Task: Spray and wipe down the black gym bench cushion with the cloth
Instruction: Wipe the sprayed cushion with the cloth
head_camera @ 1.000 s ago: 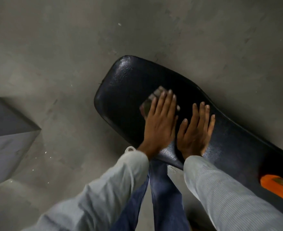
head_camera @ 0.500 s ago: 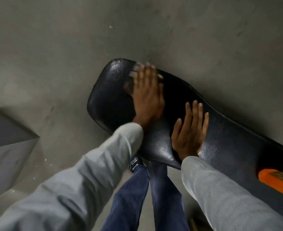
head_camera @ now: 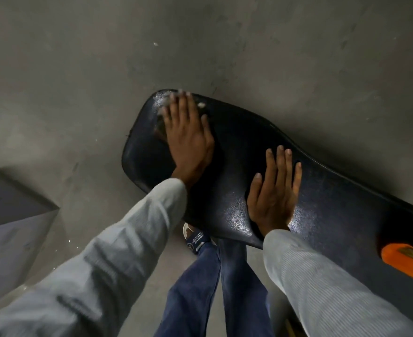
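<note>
Here, one black cushion (head_camera: pixel 237 181), padded and glossy, long in shape with a rounded end toward the upper left and its length running off to the lower right; it lies across the middle of the view above a grey concrete floor (head_camera: pixel 79 81). One cloth (head_camera: pixel 160 113), pale and mostly hidden, blurred, showing only at the edges of the left hand near the cushion's rounded end; its full outline cannot be told. Left hand (head_camera: pixel 188 139): flat on the cloth, palm down, fingers straight and close together, pressing it to the cushion; nothing is pinched. Right hand (head_camera: pixel 273 193): flat on the bare cushion nearer the middle, palm down, fingers straight and slightly spread, holding nothing, well apart from the cloth. Both arms in light grey sleeves (head_camera: pixel 108 263), reaching in from the bottom. One orange piece (head_camera: pixel 407 259) at the right edge, on or against the cushion's lower right part; its nature cannot be told. Legs in blue jeans (head_camera: pixel 215 288) below the cushion, with one dark shoe (head_camera: pixel 197 240) bearing white lettering just under the cushion's near edge. One grey block (head_camera: pixel 11 222) with a sharp corner on the floor at the left, well apart from the cushion.
</note>
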Demonstrator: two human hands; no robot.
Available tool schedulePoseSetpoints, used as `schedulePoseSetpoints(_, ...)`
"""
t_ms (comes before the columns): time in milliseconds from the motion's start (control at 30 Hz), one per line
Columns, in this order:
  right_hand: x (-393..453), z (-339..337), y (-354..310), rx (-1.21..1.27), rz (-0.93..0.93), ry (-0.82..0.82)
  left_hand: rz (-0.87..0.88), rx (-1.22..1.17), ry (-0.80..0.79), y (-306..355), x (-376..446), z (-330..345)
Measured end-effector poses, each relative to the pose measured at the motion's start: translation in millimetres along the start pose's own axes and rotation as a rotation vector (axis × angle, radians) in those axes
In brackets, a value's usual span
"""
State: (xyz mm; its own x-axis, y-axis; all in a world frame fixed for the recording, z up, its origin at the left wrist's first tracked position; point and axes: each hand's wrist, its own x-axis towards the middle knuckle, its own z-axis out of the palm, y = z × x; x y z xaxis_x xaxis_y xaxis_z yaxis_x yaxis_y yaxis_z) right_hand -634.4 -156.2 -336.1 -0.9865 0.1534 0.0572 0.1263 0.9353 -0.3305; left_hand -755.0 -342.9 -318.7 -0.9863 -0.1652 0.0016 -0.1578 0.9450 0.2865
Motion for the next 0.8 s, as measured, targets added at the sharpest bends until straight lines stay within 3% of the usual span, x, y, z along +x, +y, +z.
schedulePoseSetpoints(133,-1,0,2,0.026,-0.027,0.003,0.24,-0.092,-0.063,61,-28,20)
schedulePoseSetpoints(267,-3,-1,6,0.04,-0.071,0.017,0.398,-0.277,-0.193,60,-78,14)
schedulePoseSetpoints(367,-3,1,4,0.082,-0.045,0.01,0.373,-0.426,-0.209,37,-81,-7)
schedulePoseSetpoints(500,2,-11,-8,0.287,0.044,0.145,0.324,-0.359,-0.108,2,-53,-15)
schedulePoseSetpoints(567,12,-19,-29,0.221,-0.013,0.174,0.352,-0.361,-0.094,-6,-45,-9)
schedulePoseSetpoints(700,52,2,-65,0.074,-0.216,0.013,0.3,-0.435,-0.067,-9,-47,3)
schedulePoseSetpoints(800,62,15,-48,-0.007,-0.292,-0.099,0.342,-0.387,-0.083,-3,-54,7)
